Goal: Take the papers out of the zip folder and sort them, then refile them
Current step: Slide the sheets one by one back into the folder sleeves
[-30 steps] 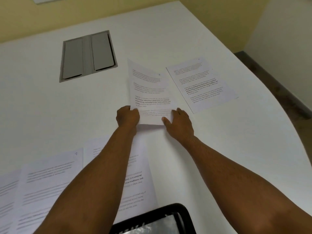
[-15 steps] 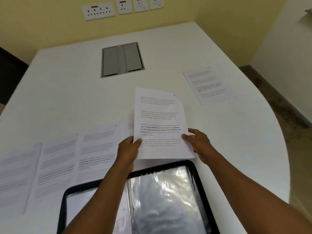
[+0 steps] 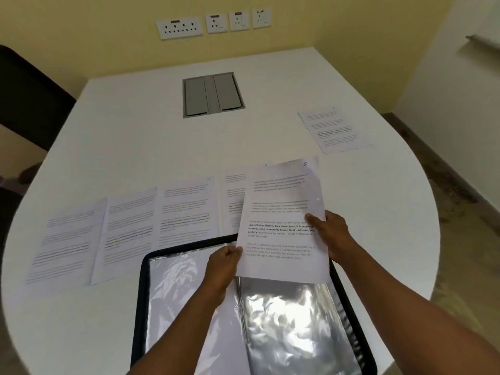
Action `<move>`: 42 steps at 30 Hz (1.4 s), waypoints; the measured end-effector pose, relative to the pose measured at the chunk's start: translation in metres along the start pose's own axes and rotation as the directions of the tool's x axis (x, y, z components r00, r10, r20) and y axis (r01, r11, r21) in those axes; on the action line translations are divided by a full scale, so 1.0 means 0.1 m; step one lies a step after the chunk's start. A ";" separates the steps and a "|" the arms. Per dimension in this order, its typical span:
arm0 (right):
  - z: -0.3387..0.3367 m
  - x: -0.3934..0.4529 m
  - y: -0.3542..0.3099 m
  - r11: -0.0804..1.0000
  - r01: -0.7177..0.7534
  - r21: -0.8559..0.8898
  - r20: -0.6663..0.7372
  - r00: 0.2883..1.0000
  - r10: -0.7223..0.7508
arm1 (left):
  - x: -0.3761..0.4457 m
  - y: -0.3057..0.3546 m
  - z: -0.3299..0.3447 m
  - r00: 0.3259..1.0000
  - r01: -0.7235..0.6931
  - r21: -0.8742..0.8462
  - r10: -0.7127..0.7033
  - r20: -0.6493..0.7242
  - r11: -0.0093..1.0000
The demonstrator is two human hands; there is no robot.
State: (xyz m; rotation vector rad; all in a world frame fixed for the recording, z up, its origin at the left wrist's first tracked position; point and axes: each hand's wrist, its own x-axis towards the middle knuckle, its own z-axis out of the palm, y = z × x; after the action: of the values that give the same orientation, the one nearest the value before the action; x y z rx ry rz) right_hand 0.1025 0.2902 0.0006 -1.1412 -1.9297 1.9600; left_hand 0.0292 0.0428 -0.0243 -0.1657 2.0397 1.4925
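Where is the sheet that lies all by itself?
In the head view, the lone sheet lies far right on the table, beyond the right hand, right of the grey hatch.

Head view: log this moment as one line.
left hand: grips sheet | right hand: grips sheet | sheet: above open folder | row of sheets: on table

White round-ended table [image 3: 135, 147]. Grey flap hatch [image 3: 213, 94] set into its top. Row of printed sheets [image 3: 130, 228] lying overlapped at left; lone sheet [image 3: 334, 129] far right; open black-edged zip folder [image 3: 194, 301] at near edge.
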 end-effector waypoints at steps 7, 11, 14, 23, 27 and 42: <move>-0.17 -0.14 0.02 0.980 0.018 0.199 -0.153 0.988 0.013 | -0.02 -0.31 -0.01 0.985 -0.139 0.482 0.173 -0.025 0.865; -0.24 -0.08 -0.01 0.968 -0.008 0.252 -0.193 0.980 0.058 | 0.09 -0.40 0.11 0.963 -0.255 0.704 0.241 0.122 0.662; -0.26 0.00 -0.05 0.961 -0.007 0.277 -0.227 0.971 0.072 | 0.25 -0.35 0.23 0.925 -0.358 0.790 0.305 0.227 0.498; -0.27 0.26 -0.15 0.921 -0.003 0.389 -0.241 0.965 0.105 | 0.71 -0.23 0.54 0.867 -0.421 0.890 0.368 0.337 0.177; -0.26 0.38 -0.13 0.911 -0.022 0.413 -0.245 0.960 0.134 | 0.84 -0.26 0.60 0.850 -0.395 0.916 0.408 0.335 0.072; -0.25 0.88 -0.14 0.905 -0.028 0.424 -0.259 0.954 0.151 | 1.06 0.04 0.66 0.858 -0.466 0.833 0.382 0.343 0.300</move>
State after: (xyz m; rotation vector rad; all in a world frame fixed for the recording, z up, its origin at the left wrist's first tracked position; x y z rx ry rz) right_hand 0.0515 0.3645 -0.0182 -1.3141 -1.2547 1.9858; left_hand -0.0326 0.1291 -0.0899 0.9532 2.6358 0.3629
